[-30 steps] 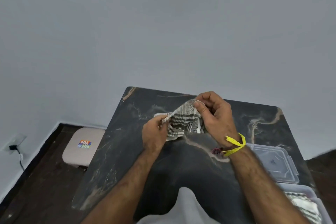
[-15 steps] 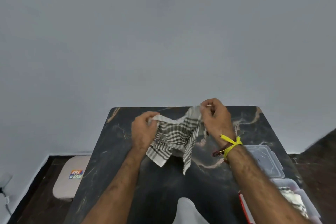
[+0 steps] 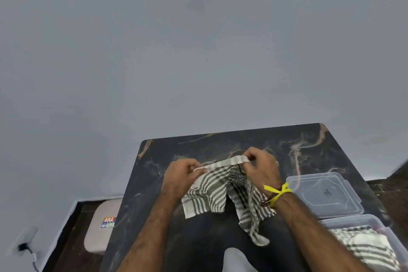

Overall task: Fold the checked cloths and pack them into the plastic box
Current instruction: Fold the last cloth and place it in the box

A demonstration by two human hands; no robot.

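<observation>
We saw a dark marble table (image 3: pixel 287 148), a clear lid (image 3: pixel 324 194) lying flat on it, a plastic box (image 3: pixel 344 221) just beside the lid

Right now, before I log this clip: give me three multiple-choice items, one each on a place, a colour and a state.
1. Where does the clear lid lie?
A. on the table beside the plastic box
B. on the stool
C. on the floor

2. What colour is the band tied at the right wrist?
A. blue
B. yellow
C. green

3. How is the checked cloth held?
A. folded flat on the table
B. pinched along its top edge by both hands, hanging
C. in one hand only

Key: A, it rests beyond the plastic box; B, plainly yellow; B, left hand and right hand pinch it.
</observation>
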